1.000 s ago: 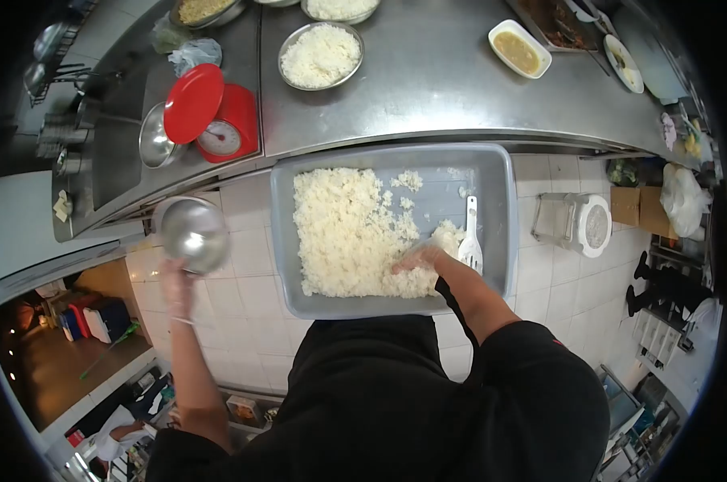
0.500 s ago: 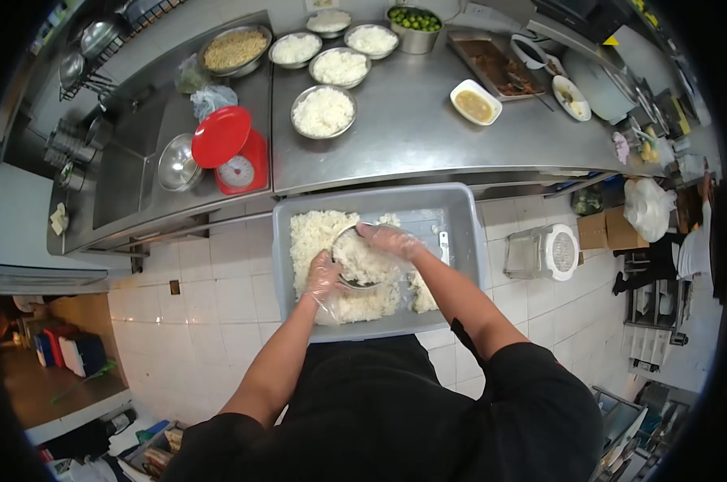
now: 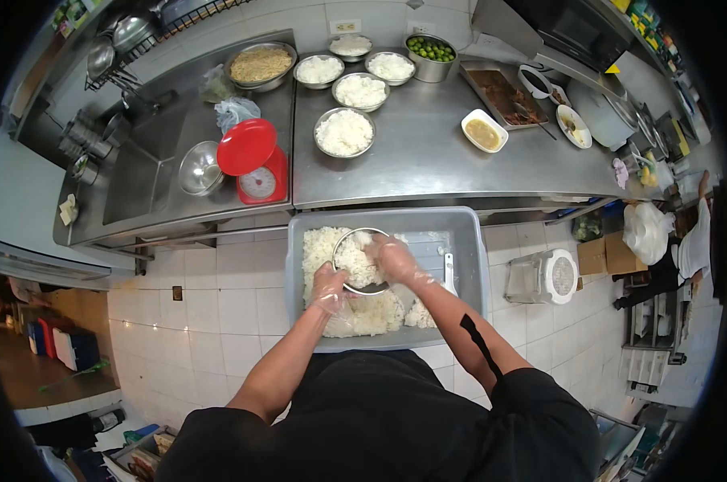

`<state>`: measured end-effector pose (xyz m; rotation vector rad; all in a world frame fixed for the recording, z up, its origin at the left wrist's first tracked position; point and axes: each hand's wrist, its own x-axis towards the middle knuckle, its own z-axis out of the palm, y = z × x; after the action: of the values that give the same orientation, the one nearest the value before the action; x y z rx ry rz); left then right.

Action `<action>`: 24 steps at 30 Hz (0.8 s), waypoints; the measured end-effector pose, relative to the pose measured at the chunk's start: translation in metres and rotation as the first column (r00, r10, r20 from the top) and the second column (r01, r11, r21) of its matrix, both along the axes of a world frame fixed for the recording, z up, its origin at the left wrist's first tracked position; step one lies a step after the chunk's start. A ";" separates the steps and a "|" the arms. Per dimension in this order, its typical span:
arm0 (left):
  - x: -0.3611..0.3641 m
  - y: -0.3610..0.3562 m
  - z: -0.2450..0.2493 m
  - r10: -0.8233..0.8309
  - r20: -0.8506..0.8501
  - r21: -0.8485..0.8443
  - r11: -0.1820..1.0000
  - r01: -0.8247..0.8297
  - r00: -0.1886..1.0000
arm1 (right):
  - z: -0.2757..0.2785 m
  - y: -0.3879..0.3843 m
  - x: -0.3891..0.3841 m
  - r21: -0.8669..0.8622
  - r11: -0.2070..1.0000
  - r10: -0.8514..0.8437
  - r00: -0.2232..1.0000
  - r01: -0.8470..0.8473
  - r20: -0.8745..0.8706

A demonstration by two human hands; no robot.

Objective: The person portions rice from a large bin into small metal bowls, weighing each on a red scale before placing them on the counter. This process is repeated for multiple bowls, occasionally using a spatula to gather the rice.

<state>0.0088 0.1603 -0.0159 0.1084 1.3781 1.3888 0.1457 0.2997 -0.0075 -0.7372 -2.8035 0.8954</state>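
Note:
A round metal bowl (image 3: 367, 290) partly filled with white rice (image 3: 352, 258) is held over a grey plastic tub (image 3: 482, 265). My left hand (image 3: 330, 287), in a clear plastic glove, grips the bowl's left rim. My right hand (image 3: 395, 260), gloved the same way, reaches over the right side of the bowl with its bent fingers on the rice inside; the fingertips are partly hidden. Loose rice (image 3: 371, 315) covers the left and near parts of the tub. A white-handled utensil (image 3: 449, 275) leans inside the tub at the right.
Several rice-filled metal bowls (image 3: 345, 132) stand on the steel counter (image 3: 428, 165). A red kitchen scale (image 3: 261, 173) and a bare metal bowl (image 3: 200, 169) are at left. A pot of green fruit (image 3: 432, 58), a sauce dish (image 3: 485, 131) and a clear bin (image 3: 540, 277) are farther right.
My right hand has shifted from the bowl's upper rim down onto the rice at its right side. The bowl now sits more level, its round rim showing. The camera view has shifted slightly.

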 end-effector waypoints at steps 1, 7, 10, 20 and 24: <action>-0.001 -0.001 -0.001 0.005 -0.013 -0.012 1.000 -0.005 1.000 | 0.006 -0.002 0.002 -0.003 1.000 0.002 1.000 -0.002 -0.001; -0.010 -0.004 -0.006 0.089 -0.028 0.028 0.996 -0.088 0.996 | 0.008 -0.048 -0.005 -0.098 0.977 -0.209 0.956 0.192 -0.206; -0.015 -0.004 0.003 0.105 -0.085 0.007 0.994 -0.105 0.991 | -0.017 -0.066 -0.006 -0.012 1.000 0.000 0.980 -0.002 -0.199; -0.022 -0.024 -0.030 -0.045 -0.202 -0.116 0.993 0.022 0.978 | -0.012 -0.067 -0.024 -0.026 0.987 0.156 0.978 -0.161 -0.135; -0.024 -0.057 -0.051 0.086 -0.099 -0.175 0.979 -0.102 0.991 | -0.028 -0.059 -0.006 0.052 0.905 0.424 0.901 -0.421 -0.094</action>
<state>-0.0156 0.1036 -0.0667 -0.0126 1.5960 1.3439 0.1394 0.2410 -0.0352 -0.0625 -2.9225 0.9118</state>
